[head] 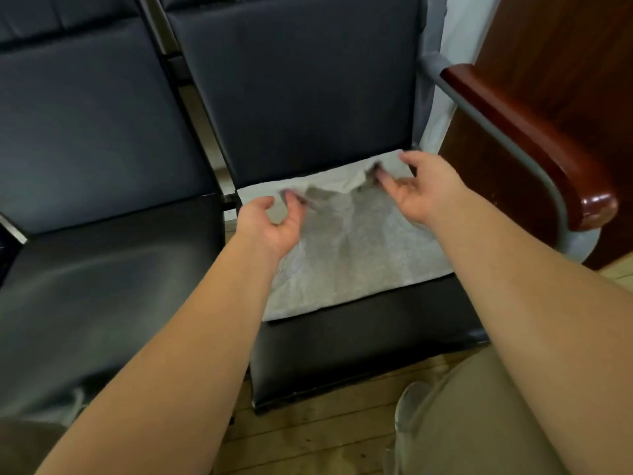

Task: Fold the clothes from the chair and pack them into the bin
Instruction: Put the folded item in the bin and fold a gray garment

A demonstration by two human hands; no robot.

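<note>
Garment [346, 255] flat, long axis across seat [359, 341]

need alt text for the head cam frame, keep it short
Two bare hands, left hand and right hand, reach over a grey cloth spread flat on a black chair seat, fingers curled at its rumpled far edge. A second black seat sits to the left, a wooden armrest to the right. No bin is visible.
</note>
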